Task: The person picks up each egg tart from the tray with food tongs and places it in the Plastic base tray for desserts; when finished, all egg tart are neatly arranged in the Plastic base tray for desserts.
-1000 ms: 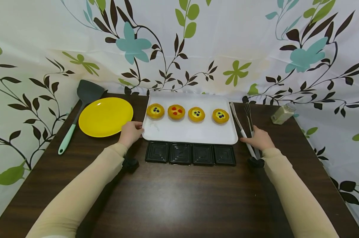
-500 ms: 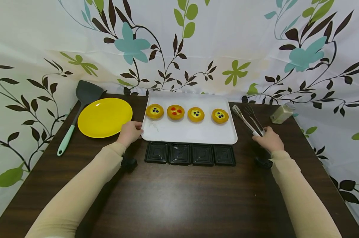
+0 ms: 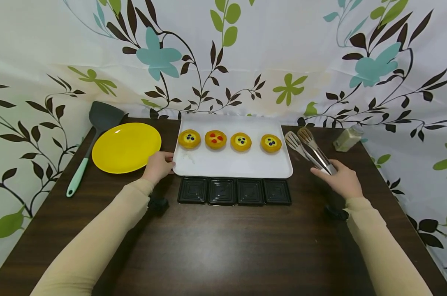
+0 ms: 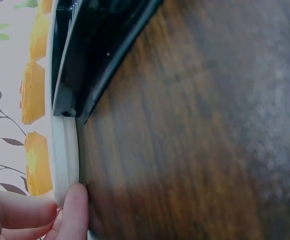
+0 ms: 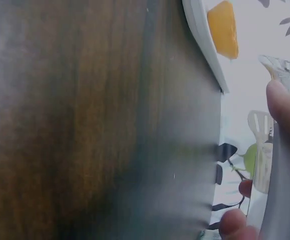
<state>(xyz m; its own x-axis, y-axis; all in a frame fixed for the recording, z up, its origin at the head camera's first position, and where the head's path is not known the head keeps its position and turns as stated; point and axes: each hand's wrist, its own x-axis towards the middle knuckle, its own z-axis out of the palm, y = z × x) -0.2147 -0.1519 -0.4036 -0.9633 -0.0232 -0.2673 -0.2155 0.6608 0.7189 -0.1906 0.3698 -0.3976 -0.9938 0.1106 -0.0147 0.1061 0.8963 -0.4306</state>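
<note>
Left hand (image 3: 158,167) pinches white tray (image 3: 230,164) at its edge, right hand (image 3: 343,179) grips metal tongs (image 3: 314,153), fingers curled, four fruit-topped tarts (image 3: 215,139) on tray

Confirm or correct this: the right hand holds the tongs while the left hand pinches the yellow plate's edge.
Not the yellow plate: the left hand pinches the white tray's edge, as the left wrist view shows. The right hand holds the tongs.

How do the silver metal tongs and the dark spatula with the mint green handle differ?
The silver metal tongs have two narrow heads; the dark spatula with the mint green handle has one broad head. The tongs are held by the right hand, while the spatula lies on the brown table. Both have their heads toward the leaf-patterned backdrop.
</note>
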